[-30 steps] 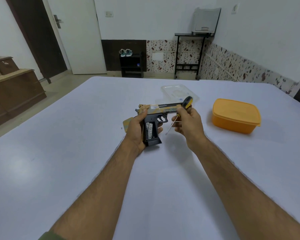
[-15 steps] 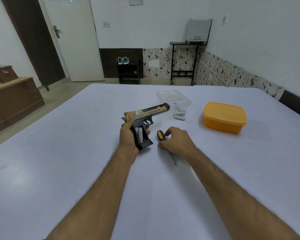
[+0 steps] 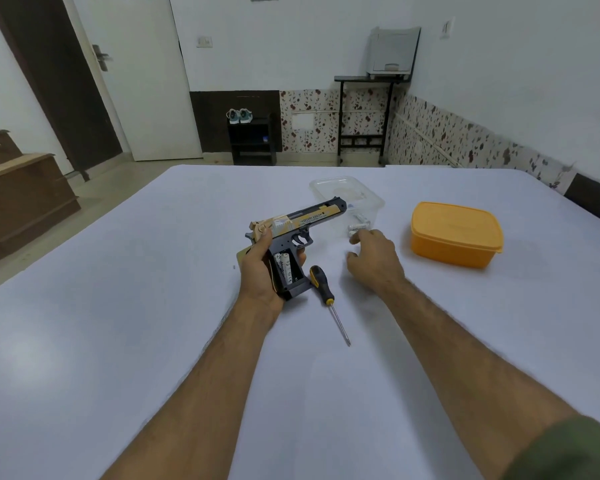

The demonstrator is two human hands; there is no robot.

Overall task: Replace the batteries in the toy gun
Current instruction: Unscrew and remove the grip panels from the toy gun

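My left hand point(image 3: 262, 271) grips the black-and-tan plastic toy gun point(image 3: 293, 233) at table centre, grip compartment open and white batteries point(image 3: 284, 268) exposed. My right hand point(image 3: 373, 259), fingers loose and holding nothing, hovers near loose silver batteries point(image 3: 358, 227) farther right. Tilting the gun could spill the cells, I reckon.

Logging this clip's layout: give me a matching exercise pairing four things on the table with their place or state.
Things:
1. toy gun
2. screwdriver
3. orange container
4. loose batteries

Places or states:
A. lid on, far right
B. lying on the table between the hands
C. gripped by the left hand, grip open
D. beside the clear tub, at the right hand's fingertips

Pairs: 1-C, 2-B, 3-A, 4-D
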